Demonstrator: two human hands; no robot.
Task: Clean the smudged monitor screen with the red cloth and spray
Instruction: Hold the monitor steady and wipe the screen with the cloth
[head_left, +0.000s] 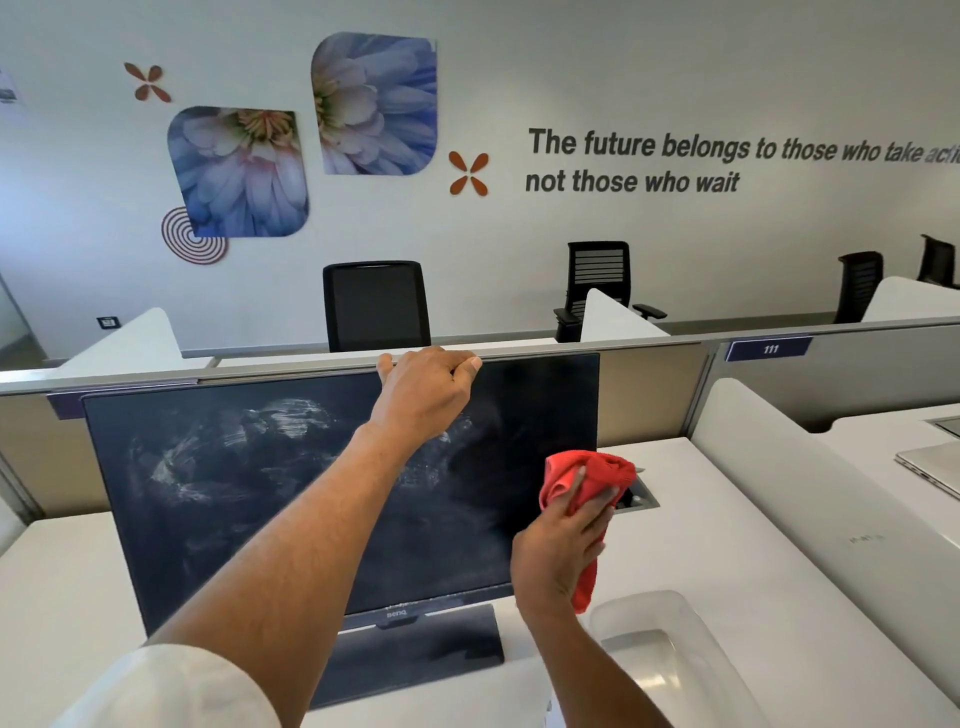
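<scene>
The left hand (423, 392) reaches over the BenQ monitor (395, 616), its grip clenched on the top edge with fingers curled behind the bezel. The right hand (563, 551) grasps the bunched red cloth (587, 475) against the lower right part of the screen (260, 493). The cloth bulges above the fingertips and a tail hangs below the palm. White smudges (291, 421) lie well to the left of the cloth. A clear plastic tub (670, 613) sits on the worktop (727, 545), just beside the right wrist.
</scene>
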